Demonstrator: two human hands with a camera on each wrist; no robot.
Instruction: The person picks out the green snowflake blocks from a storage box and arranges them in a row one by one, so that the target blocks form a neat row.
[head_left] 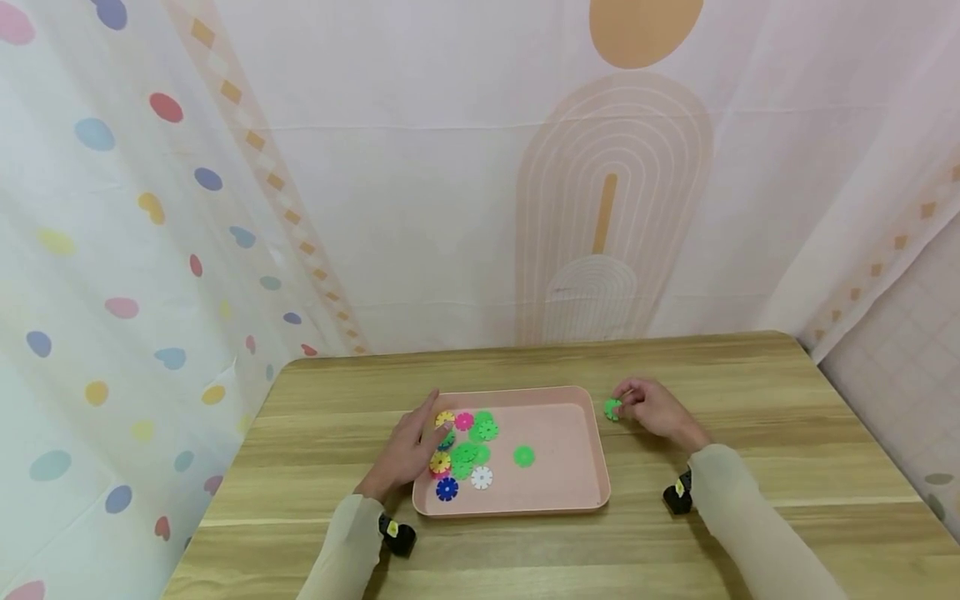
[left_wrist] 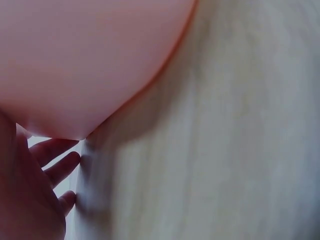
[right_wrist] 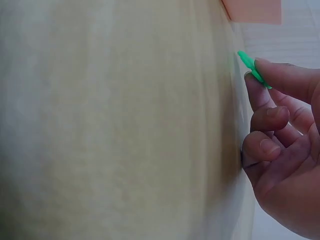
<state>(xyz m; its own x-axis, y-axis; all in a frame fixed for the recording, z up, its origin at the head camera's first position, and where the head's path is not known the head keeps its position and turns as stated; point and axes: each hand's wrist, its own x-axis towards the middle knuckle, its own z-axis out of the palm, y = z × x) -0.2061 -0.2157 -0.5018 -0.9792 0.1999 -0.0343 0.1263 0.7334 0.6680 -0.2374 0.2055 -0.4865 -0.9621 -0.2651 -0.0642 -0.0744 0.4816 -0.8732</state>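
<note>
A pink tray (head_left: 555, 450) lies on the table, with several notched snowflake discs gathered toward its left side. My left hand (head_left: 407, 450) holds the tray's left rim, thumb over the inside near the discs and fingers along the outer wall. In the left wrist view, fingers (left_wrist: 62, 167) spread beside the pink wall. To the right of the tray, my right hand (head_left: 654, 406) pinches a green snowflake disc (head_left: 612, 409) just above the table. The right wrist view shows that disc (right_wrist: 254, 70) edge-on between thumb and index finger, other fingers curled.
A lone green disc (head_left: 523, 456) lies in the tray's middle. Nearer its left side are a white disc (head_left: 482, 477), a dark blue disc (head_left: 447, 489) and a pink disc (head_left: 464, 422). Wood-grain table (head_left: 525, 558) surrounds the tray, with a patterned curtain (head_left: 435, 208) behind.
</note>
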